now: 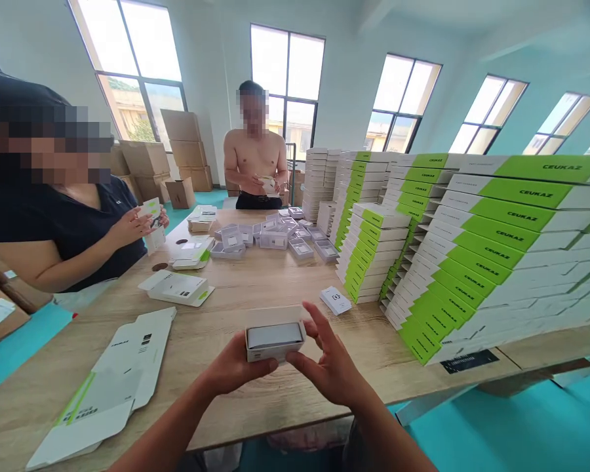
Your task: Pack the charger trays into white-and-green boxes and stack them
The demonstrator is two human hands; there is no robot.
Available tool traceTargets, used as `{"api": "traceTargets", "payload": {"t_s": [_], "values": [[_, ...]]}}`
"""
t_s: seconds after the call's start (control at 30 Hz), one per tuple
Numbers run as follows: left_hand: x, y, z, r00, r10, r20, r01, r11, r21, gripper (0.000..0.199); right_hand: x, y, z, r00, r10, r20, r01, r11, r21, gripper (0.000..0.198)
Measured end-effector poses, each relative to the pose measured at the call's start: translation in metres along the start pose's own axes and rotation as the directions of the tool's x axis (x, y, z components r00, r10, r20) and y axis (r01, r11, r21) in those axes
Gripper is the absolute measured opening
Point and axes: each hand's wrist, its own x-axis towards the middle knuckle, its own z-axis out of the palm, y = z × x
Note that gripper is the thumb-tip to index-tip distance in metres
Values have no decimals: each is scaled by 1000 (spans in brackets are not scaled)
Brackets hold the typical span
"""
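A small white carton (275, 352) is held above the near middle of the table, its top flap raised and a pale grey-white insert showing in its mouth. My left hand (236, 364) wraps round the carton's left side, thumb along the lower front. At the right side, my right hand (327, 360) grips the carton's edge, thumb at the lower corner and index finger up by the flap. Beyond the right hand lies a small stack of white leaflets (335, 300). Flattened white-and-green cartons (122, 373) rest on the table to the left.
Tall stacks of white-and-green boxes (472, 262) line the right side. Clear plastic trays (274, 237) are heaped at the table's far middle. A person at the left (78, 236) and another across the table (255, 157) each handle a carton. Brown cardboard boxes (184, 147) stand behind.
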Motion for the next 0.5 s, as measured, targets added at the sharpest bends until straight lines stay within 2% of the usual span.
{"api": "traceTargets", "payload": {"t_s": [0.07, 0.13, 0.2, 0.23, 0.3, 0.37, 0.43, 0.5], "values": [[-13, 7, 17, 991, -115, -66, 98, 971, -219, 60, -16, 9, -1, 999, 54, 0, -54, 998, 19, 78], [-28, 6, 35, 942, -191, -276, 91, 937, -337, 66, -33, 16, -1, 996, 48, -79, -49, 999, -15, 73], [-44, 1, 49, 880, -117, -460, -5, 967, -256, 63, -47, 22, -4, 991, -29, -127, 15, 993, -113, 63], [-51, -1, 53, 871, -42, -490, -50, 984, -174, 59, -52, 24, -5, 988, -88, -128, 64, 982, -180, 55], [-62, -1, 52, 893, 119, -434, -119, 993, 28, 49, -58, 24, -10, 976, -206, -70, 180, 945, -274, 40], [-68, 6, 42, 925, 220, -311, -158, 964, 212, 37, -57, 21, -16, 954, -298, 22, 291, 914, -284, 33], [-71, 17, 31, 949, 254, -186, -182, 924, 335, 29, -53, 14, -20, 934, -344, 91, 356, 893, -274, 31], [-71, 28, 23, 952, 276, -130, -200, 887, 416, 26, -50, 7, -23, 920, -375, 116, 392, 873, -290, 31]]}}
